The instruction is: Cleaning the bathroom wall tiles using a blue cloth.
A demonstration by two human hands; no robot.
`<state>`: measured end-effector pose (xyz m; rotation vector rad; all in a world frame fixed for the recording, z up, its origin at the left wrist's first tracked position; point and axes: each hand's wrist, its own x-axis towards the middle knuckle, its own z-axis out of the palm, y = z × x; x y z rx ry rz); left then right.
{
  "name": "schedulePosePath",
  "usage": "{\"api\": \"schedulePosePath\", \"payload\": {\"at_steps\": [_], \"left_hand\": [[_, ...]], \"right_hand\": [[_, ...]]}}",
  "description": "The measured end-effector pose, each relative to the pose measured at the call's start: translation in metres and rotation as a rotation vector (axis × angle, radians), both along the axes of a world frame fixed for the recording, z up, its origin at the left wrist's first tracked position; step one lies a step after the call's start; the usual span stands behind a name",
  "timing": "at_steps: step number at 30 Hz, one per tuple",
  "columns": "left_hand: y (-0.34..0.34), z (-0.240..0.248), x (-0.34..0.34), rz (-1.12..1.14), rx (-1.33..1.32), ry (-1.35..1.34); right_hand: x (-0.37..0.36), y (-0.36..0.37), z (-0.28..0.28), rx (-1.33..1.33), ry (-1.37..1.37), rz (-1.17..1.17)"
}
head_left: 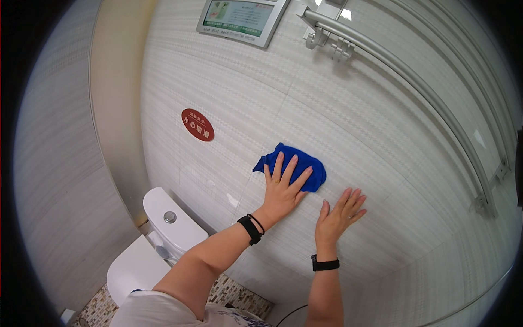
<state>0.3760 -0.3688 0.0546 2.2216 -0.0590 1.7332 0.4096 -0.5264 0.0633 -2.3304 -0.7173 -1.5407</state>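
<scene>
My left hand point(285, 184) lies flat with its fingers spread over a blue cloth point(311, 168), pressing it against the pale tiled wall point(245, 109). Folds and a loose corner of the cloth stick out past my fingertips on the left. Lower and to the right, my right hand point(339, 220) is open, fingers stretched out and holding nothing. It is up against the same wall or just off it; I cannot tell which. Both wrists wear black bands.
A white toilet with a cistern point(174, 223) stands at lower left on mosaic flooring point(237, 291). Left of my hands is a red oval sticker point(198, 125). Above hang a framed sign point(242, 20) and a metal towel rack point(403, 68) with hooks, running down the right.
</scene>
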Motion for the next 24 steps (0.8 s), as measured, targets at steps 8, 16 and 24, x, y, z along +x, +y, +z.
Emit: {"api": "schedulePosePath", "payload": {"at_steps": [8,16,24], "left_hand": [[0.035,0.128,0.005,0.039,-0.007,-0.166],[0.047,0.088,0.008,0.08,0.029,-0.186],[0.058,-0.071,0.003,0.033,0.002,-0.036]], "right_hand": [[0.003,0.001,-0.001,-0.012,0.001,-0.017],[0.005,0.002,-0.003,-0.007,-0.078,-0.065],[0.006,0.005,-0.001,-0.002,-0.085,-0.064]]}}
